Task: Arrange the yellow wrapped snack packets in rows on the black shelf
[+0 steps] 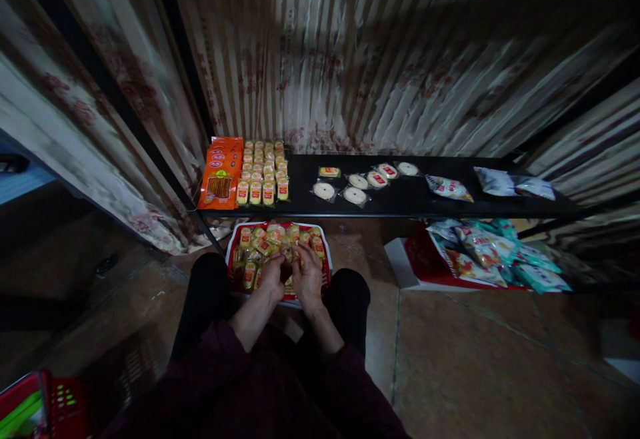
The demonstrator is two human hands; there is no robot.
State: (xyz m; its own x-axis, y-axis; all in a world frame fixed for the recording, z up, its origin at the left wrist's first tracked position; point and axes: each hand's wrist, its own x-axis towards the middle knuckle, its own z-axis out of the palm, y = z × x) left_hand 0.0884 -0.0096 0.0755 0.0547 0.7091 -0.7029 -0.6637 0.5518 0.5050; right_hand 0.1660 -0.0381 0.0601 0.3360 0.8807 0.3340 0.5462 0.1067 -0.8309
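Between my knees is a red and white tray [327,252] filled with yellow wrapped snacks [249,274]. My left hand [273,276] and my right hand [307,272] are close together over its middle, fingers bent in among the snacks. Whatever lies between the fingertips is too dark and small to name. On the black shelf [300,207] just beyond, several rows of the same yellow snacks [256,191] stand at the left, beside an orange packet [220,176]. One yellow snack [329,172] lies apart on the shelf, near several round wrapped biscuits [325,190].
White bags [449,188] lie on the shelf's right part. Below it, an open red and white box [417,259] holds teal and white packets [537,278]. A red basket [45,386] stands at lower left. Behind the shelf hangs a striped curtain [325,59].
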